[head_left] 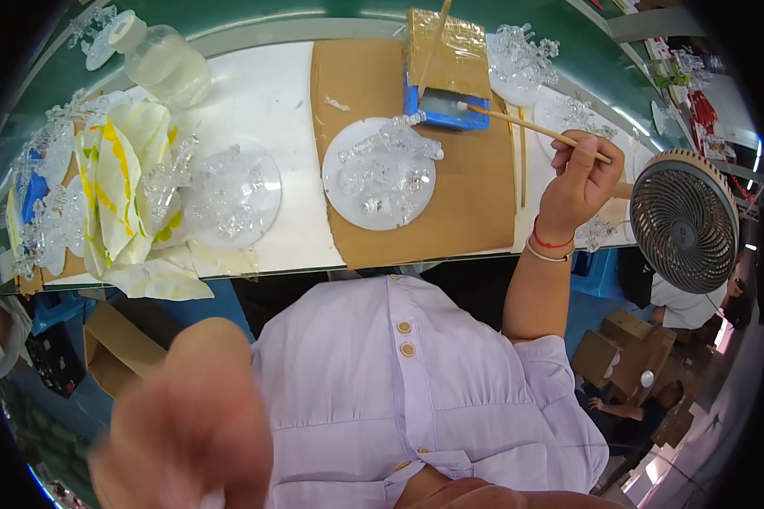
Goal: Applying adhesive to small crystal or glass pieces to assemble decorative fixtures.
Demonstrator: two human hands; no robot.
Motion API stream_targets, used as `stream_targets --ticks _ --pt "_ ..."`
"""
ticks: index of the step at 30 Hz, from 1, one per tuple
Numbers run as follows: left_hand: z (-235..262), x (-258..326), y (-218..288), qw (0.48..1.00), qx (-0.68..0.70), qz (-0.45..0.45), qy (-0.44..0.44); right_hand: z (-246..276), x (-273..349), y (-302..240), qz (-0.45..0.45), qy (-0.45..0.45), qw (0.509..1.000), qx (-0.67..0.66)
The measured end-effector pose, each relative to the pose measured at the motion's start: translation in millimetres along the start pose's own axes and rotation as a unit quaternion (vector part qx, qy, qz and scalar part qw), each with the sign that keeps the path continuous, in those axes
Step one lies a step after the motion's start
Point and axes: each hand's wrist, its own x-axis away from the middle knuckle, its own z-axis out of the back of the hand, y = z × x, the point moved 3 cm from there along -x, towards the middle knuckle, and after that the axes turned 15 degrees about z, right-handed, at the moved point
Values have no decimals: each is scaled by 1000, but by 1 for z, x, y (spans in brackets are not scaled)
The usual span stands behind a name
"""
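Observation:
My right hand point(581, 174) is closed round a thin wooden stick point(535, 130) with a white tip. That tip reaches into a small blue tray point(457, 120) holding clear liquid. Close to the camera, at lower left, my left hand point(191, 424) is smeared by motion; its fingers cannot be made out. A white round plate point(335, 193) lies on the cardboard point(450, 229) in front of me, with several clear plastic pieces point(390, 170) on it. A second stick point(435, 51) leans upright in the blue tray, against a tape-covered box point(463, 42).
To the left stand another plate of clear pieces point(238, 195), crumpled yellow-and-white paper point(123, 182) and a bottle of clear liquid point(165, 64). More clear pieces point(522, 59) lie at the back right. A fan point(686, 222) stands at the right edge. A cardboard box point(119, 343) sits below the table.

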Motion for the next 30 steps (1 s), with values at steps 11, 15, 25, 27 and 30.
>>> stream_targets --ticks 11,15,25,27,30 --pt "-12 -30 80 962 148 -200 -107 41 35 -55 65 121 987 -87" --pt "-13 -34 71 954 -23 -264 -142 23 46 -70 69 -10 991 -113" --pt "-21 -19 57 952 178 -177 -177 -3 40 -70 128 -246 958 -73" --pt "-14 -22 62 948 -151 -253 -125 -6 40 -69 141 -261 952 -70" --pt "-18 -23 57 956 132 -204 -166 -11 40 -71 161 -289 941 -69"
